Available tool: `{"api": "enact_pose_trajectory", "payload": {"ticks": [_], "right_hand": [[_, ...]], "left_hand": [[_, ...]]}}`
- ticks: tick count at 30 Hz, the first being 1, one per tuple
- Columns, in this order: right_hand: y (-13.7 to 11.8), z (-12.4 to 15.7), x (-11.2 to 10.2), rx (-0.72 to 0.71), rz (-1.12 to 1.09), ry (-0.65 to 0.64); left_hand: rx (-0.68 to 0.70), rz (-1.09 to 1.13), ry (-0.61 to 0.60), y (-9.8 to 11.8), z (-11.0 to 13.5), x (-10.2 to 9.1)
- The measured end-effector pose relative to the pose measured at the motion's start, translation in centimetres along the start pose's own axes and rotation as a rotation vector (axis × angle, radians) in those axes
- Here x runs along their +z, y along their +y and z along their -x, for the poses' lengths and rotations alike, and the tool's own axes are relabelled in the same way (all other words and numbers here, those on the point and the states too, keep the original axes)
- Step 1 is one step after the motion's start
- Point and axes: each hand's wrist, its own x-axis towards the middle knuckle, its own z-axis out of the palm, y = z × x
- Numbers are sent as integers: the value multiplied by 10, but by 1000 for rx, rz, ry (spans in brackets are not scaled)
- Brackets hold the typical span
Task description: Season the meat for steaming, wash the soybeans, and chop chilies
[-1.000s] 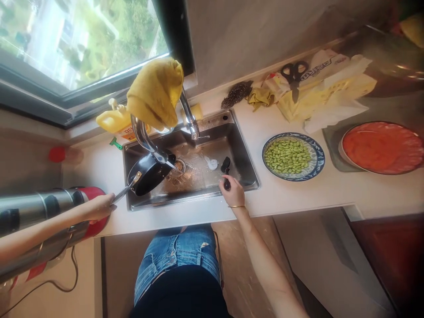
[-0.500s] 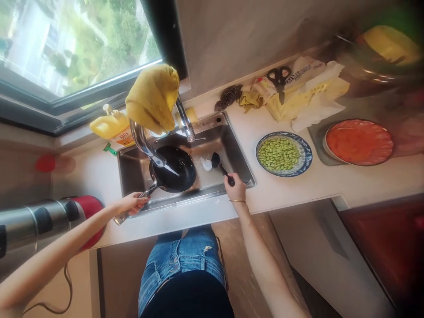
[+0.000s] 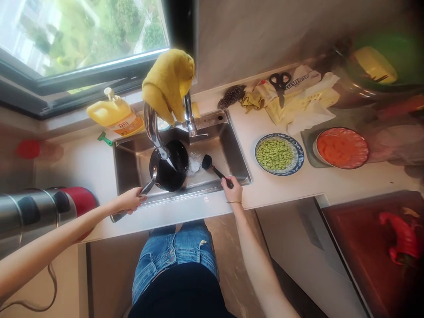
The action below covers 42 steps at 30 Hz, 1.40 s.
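My left hand (image 3: 132, 199) is closed around the handle of a black frying pan (image 3: 175, 170). The pan is tilted inside the steel sink (image 3: 220, 152), beneath the faucet (image 3: 155, 132), and water runs into it. White splashing water (image 3: 194, 165) spreads on the sink floor at the pan's right edge. In my right hand (image 3: 232, 191) is the grip of a black long-handled brush (image 3: 217, 171). Its dark head hangs over the sink, apart from the pan; bristles cannot be made out.
A yellow cloth (image 3: 170, 81) drapes over the faucet. Left of it stand a yellow detergent bottle (image 3: 115, 115) and a green peeler (image 3: 105, 139). Rightward are a plate of green beans (image 3: 276, 154), a bowl of orange pieces (image 3: 342, 148), scissors (image 3: 281, 86) and a red pepper (image 3: 402, 236).
The pan's inside has turned toward the right, and water now splashes beside it. The brush has drawn slightly left, its head nearer the pan. My view has shifted rightward.
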Motion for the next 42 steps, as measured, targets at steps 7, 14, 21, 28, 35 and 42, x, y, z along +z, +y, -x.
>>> {"api": "enact_pose_trajectory", "payload": {"ticks": [7,14,21,28,35,42], "right_hand": [[10,1,19,283,-348,-28],[-23,20,59,101,-286,-211],[-32,35,56,-187,96,-81],[-27,20,90,87,-59,-76],[-28,60,98,-50,-102,-148],[-40,72,98,-250,96,-278]], "left_hand": [[-95,-186,60,16,9,-4],[-91,-227,88,30,22,3],[-80,-144,84,16,12,6],[-95,-144,70,22,12,11],[-77,-20,73,9,11,8],[28,199,-37,-32,3,-8]]}}
